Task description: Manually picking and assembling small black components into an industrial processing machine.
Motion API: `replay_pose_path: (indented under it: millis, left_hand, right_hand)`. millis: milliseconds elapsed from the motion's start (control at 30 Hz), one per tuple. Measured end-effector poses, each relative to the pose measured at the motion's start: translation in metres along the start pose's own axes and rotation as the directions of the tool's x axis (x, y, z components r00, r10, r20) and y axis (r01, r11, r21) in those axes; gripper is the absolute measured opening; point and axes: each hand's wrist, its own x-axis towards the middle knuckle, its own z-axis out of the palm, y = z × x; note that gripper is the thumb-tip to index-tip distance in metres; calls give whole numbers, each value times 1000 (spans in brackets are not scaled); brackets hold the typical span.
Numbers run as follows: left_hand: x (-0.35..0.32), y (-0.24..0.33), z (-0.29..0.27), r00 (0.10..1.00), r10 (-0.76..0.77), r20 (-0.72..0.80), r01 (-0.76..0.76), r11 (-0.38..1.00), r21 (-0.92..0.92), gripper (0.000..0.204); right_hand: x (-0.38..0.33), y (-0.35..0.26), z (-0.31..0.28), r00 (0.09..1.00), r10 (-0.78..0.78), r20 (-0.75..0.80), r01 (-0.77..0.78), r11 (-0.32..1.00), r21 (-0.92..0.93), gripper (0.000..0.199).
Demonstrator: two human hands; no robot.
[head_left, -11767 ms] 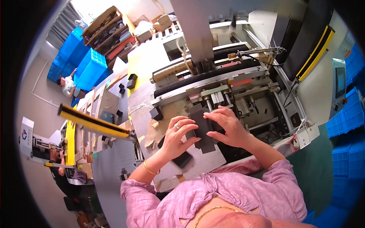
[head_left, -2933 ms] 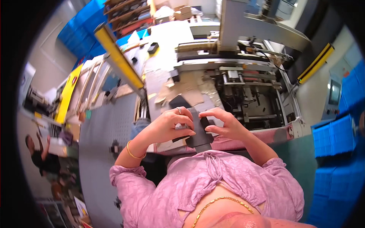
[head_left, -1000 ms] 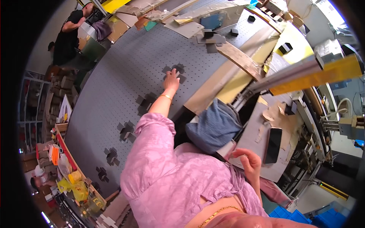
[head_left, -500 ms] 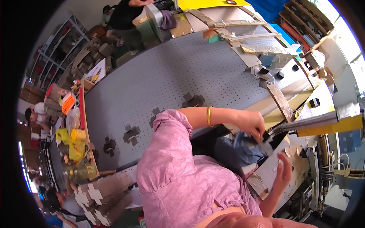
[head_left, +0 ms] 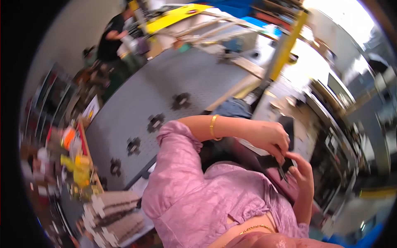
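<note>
In front of my chest both hands meet at a thin black piece with flat flaps (head_left: 268, 161). My left hand (head_left: 273, 140), a gold bangle on its wrist, pinches the piece from above. The fingers of my right hand (head_left: 303, 170) are bent onto its right side, thumb and forefinger closed on it. One dark flap stands up behind my left hand, and another points down between the hands. Fingers cover the middle of the piece. Across the grey perforated table (head_left: 140, 89) runs a slanting row of several dark cross-shaped pieces (head_left: 156, 122).
Stacked cross-shaped cardboard blanks (head_left: 118, 206) lie at the lower left. A yellow bar (head_left: 289, 46) rises at the upper right, near a blue denim cloth (head_left: 232, 108). Machinery (head_left: 337, 153) stands at the right. Far left, a person in black (head_left: 113, 39) stands beyond the table.
My view has turned right. My left hand has come away from the metal arm with the black piece. My right hand, open and apart before, now closes on the piece too.
</note>
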Motion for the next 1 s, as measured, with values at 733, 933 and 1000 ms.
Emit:
replay_pose_path:
  millis: [733,933,1000]
  left_hand:
    - [207,-161,18,984,50,-174,19,928,371,54]
    - [328,-259,-18,888,-375,-266,306,914,-268,65]
    - [370,-293,-39,893,-308,-330,259,948,-185,66]
  right_hand:
    - [-28,79,-203,800,-347,-490,-127,701,-702,59]
    - [22,119,-360,772,35,-635,-105,992,-73,60]
    - [44,139,-414,763,-11,-647,12,1000,-3,57]
